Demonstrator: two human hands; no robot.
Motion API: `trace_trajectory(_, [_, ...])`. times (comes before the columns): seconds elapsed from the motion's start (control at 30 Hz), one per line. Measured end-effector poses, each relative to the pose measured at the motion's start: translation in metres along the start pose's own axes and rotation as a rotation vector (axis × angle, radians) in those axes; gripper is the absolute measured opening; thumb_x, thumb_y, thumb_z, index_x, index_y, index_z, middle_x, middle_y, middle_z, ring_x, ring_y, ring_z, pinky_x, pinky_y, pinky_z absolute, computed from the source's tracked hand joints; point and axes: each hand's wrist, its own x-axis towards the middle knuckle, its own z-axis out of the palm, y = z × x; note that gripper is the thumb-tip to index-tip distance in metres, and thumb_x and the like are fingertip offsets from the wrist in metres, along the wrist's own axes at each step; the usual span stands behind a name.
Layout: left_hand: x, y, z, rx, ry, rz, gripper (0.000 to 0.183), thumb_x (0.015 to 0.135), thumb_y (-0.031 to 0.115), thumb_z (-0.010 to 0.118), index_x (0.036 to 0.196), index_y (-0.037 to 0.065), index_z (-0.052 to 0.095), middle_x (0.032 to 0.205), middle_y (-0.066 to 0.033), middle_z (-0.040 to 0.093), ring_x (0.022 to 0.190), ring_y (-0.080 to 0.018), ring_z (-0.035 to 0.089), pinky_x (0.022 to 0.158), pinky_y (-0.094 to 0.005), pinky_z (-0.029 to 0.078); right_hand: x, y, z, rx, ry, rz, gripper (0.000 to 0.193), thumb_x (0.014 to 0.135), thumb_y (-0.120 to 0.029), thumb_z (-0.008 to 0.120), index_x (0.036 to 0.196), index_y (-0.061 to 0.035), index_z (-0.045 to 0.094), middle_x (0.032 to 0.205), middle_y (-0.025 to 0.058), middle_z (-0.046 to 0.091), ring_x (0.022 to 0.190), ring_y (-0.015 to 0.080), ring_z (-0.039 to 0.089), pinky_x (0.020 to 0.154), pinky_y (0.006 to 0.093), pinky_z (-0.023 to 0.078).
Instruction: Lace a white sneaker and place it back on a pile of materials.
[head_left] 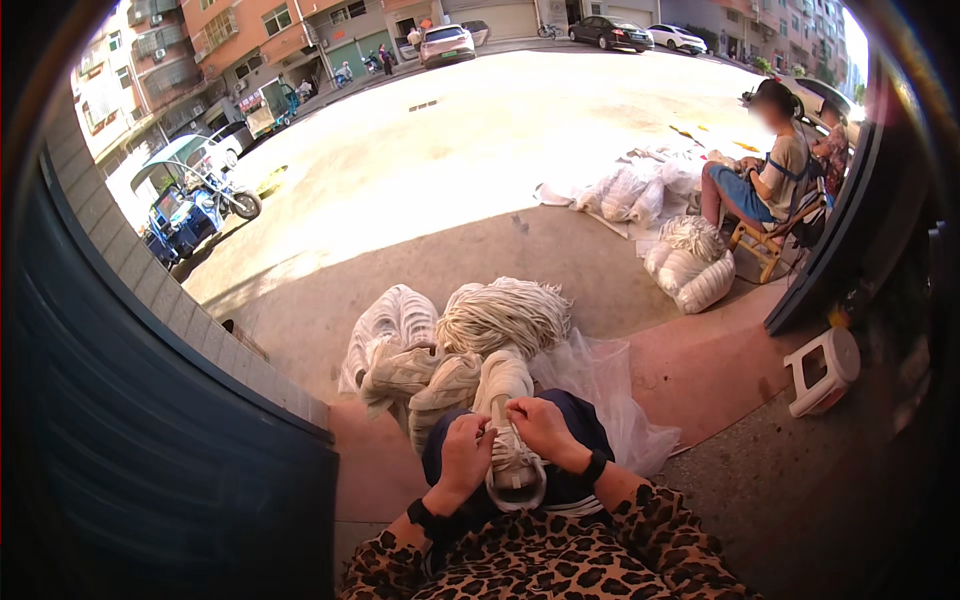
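Observation:
A pale sneaker rests on my lap between my knees, its heel opening toward me. My left hand is at the left side of its lacing, thumb and fingers pinched together, apparently on a shoelace. From the other side my right hand reaches over the tongue, its fingers also closed in what looks like a pinch on the lace. The thin lace between the fingertips is hard to make out. Just beyond my knees lies a big bundle of off-white shoelaces. More beige sneakers lie left of the bundle.
A clear plastic bag of pale shoes stands far left of the laces; plastic sheeting spreads right. A person sits at the right near filled bags. A white stool and dark metal door flank me.

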Motion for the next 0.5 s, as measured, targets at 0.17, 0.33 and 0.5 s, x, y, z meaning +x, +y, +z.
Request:
trace_trajectory(0.17, [-0.079,0.016,0.007,0.044,-0.585,0.155,0.023,0.078,0.02,0.064,0.093,0.004,0.059,0.086,-0.0151,0.06,0.077,-0.0321,0.059,0.067,-0.0379,0.048,0.004,0.013,0.007,-0.112,0.002,-0.044,0.02,0.079,-0.014,0.059,0.095,-0.0027,0.06,0.088,0.0157,0.062,0.087,0.0347,0.057,0.075,0.0404,0.045])
trace_trajectory(0.33, [-0.079,0.004,0.014,0.262,-0.799,0.126,0.04,0.078,0.038,0.064,0.099,0.004,0.06,0.087,-0.017,0.061,0.082,-0.0324,0.059,0.073,-0.04,0.047,-0.013,0.026,-0.015,-0.217,0.143,-0.104,0.028,0.076,-0.009,0.062,0.102,-0.0016,0.056,0.099,0.0133,0.059,0.096,0.0319,0.053,0.083,0.0383,0.042])
trace_trajectory(0.5, [-0.049,0.024,0.005,0.137,-0.881,-0.124,0.051,0.082,0.049,0.057,0.105,0.004,0.061,0.094,-0.0214,0.061,0.09,-0.0338,0.059,0.078,-0.0396,0.047,-0.043,0.046,-0.034,-0.248,0.185,-0.02,0.027,0.076,-0.007,0.062,0.101,-0.0004,0.057,0.096,0.014,0.059,0.093,0.0308,0.054,0.082,0.0364,0.043])
